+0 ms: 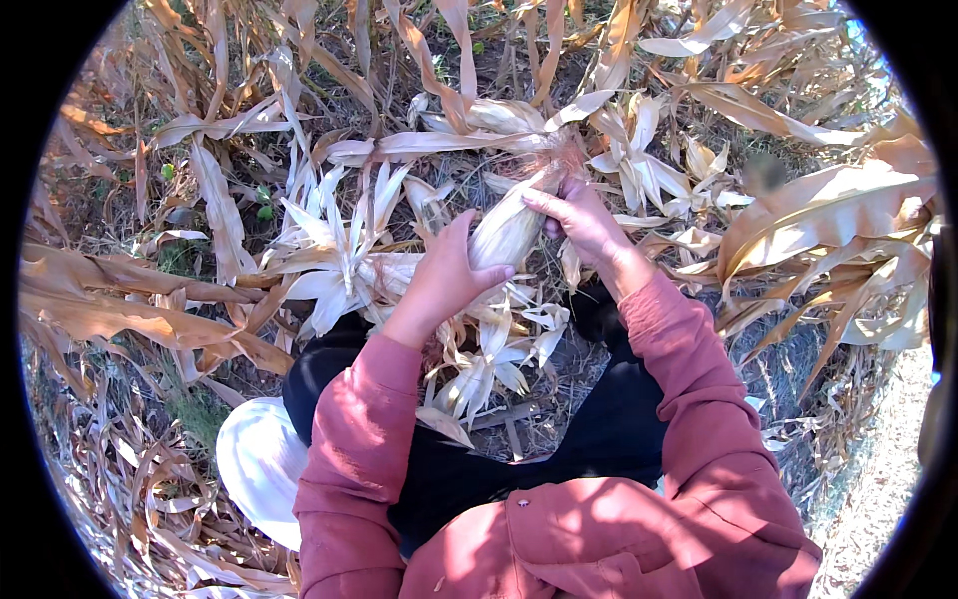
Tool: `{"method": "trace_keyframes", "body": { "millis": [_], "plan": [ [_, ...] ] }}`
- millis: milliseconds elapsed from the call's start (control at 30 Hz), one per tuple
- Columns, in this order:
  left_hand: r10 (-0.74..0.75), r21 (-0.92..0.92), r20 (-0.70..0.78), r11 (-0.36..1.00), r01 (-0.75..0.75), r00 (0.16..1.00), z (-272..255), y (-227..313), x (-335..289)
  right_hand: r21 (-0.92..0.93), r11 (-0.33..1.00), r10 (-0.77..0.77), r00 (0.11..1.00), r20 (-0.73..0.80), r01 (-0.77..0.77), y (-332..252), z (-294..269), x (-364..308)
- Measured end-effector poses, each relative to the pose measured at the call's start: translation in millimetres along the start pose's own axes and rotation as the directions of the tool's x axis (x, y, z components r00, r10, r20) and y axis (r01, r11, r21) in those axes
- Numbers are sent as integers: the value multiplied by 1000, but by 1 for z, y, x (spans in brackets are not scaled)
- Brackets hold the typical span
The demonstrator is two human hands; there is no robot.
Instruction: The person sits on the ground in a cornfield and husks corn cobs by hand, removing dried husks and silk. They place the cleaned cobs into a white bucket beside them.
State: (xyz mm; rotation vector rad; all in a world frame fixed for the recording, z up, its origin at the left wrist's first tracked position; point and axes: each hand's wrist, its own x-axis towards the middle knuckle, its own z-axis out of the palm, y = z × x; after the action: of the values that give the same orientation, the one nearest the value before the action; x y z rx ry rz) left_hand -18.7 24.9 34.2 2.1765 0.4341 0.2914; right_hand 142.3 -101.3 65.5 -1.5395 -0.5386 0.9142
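The corn ear [502, 235] is located in front of the person, between the two hands, still in its pale husk. Its long axis runs obliquely, from the near left end to the far right end, where reddish silk [561, 158] is visible. The left hand [447, 275] is nearer to the lower end: its fingers are closed around the left side, with the thumb across the near end. The right hand [584, 222] is nearer to the silk end: its thumb lies on the upper face, and the fingers are bent against the right side, partly hidden. Both hands grip the ear; whether the right fingers also pinch a husk leaf cannot be determined. Opened husks [339, 250] lie to the left, dry leaves [828, 215] to the right.
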Motion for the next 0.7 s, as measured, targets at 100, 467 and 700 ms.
{"method": "trace_keyframes", "body": {
  "millis": [100, 467, 700],
  "plan": [
    [-85, -404, 254, 896, 186, 963, 9, 0, 6, 143, 987, 85, 996, -36, -79, 6, 1, -10],
    [-186, -221, 64, 955, 196, 980, 34, -2, 5, -247, 969, -30, 997, -69, 12, 36, -7, 32],
    [-226, -498, 76, 835, 233, 971, 44, -7, 9, 105, 994, 47, 999, -28, -44, 33, -3, 31]
  ]
}}
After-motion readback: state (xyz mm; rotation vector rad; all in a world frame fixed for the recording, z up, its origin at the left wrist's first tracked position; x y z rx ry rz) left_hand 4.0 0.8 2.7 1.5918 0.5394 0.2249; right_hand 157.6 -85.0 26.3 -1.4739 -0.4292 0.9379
